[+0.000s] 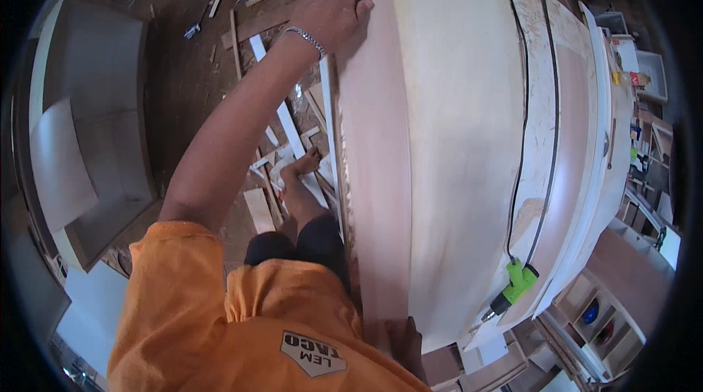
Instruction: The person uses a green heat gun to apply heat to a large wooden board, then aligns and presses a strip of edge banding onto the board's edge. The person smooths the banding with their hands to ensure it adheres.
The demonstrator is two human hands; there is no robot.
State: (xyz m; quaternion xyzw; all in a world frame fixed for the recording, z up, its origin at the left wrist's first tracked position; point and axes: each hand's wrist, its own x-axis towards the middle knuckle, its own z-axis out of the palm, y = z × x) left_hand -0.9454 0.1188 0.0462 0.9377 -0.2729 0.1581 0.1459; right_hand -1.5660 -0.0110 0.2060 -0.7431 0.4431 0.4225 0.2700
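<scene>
A long pinkish plywood strip (377,172) lies along the near-left edge of a wide pale plywood panel (458,143). My left hand (333,8) rests flat over the strip's far end, fingers stretched out and a bracelet on the wrist. At the strip's near end, my right hand (405,344) has its fingers bent against the wood; much of it is hidden. To the right, a lime-green pistol-shaped power tool (517,284) with a metal tip lies on the work surface, its black cord (523,99) running away toward the far side.
An open grey cabinet box (110,121) stands on the left. Wood offcuts and white strips (282,114) litter the floor (179,62) beside my legs. A second black cable (554,99) crosses the work surface. Shelving and drawer boxes (604,319) stand at the right.
</scene>
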